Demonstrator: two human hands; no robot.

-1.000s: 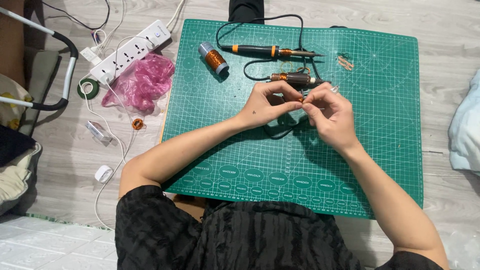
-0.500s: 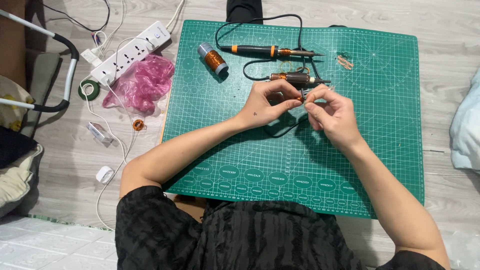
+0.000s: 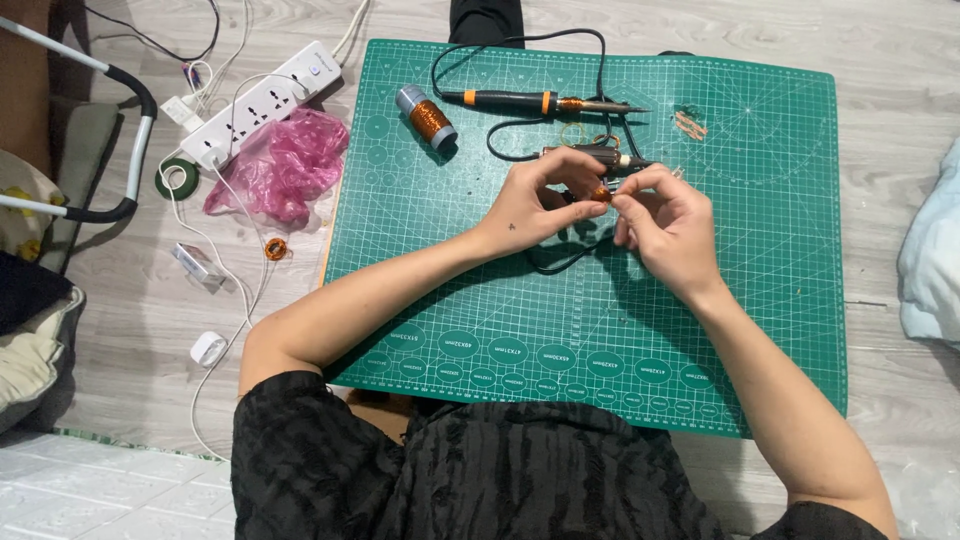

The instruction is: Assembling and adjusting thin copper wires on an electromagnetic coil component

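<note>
Over the middle of a green cutting mat (image 3: 760, 290), my left hand (image 3: 540, 200) and my right hand (image 3: 665, 225) meet fingertip to fingertip. Between them they pinch a small copper wire coil (image 3: 600, 192). Just beyond the fingers lies a dark cylindrical tool with a copper winding (image 3: 600, 157), partly hidden by my left hand. Farther back a soldering iron (image 3: 540, 101) with a black and orange handle rests on the mat, its black cord looping under my hands.
A spool of copper wire (image 3: 427, 116) lies at the mat's back left; a small copper scrap (image 3: 688, 123) sits back right. Left of the mat are a white power strip (image 3: 262, 103), a pink plastic bag (image 3: 285, 165), a tape roll (image 3: 176, 178) and white cables.
Both hands stay together over the mat, with only slight finger movement on the small coil. Nothing else has moved.
</note>
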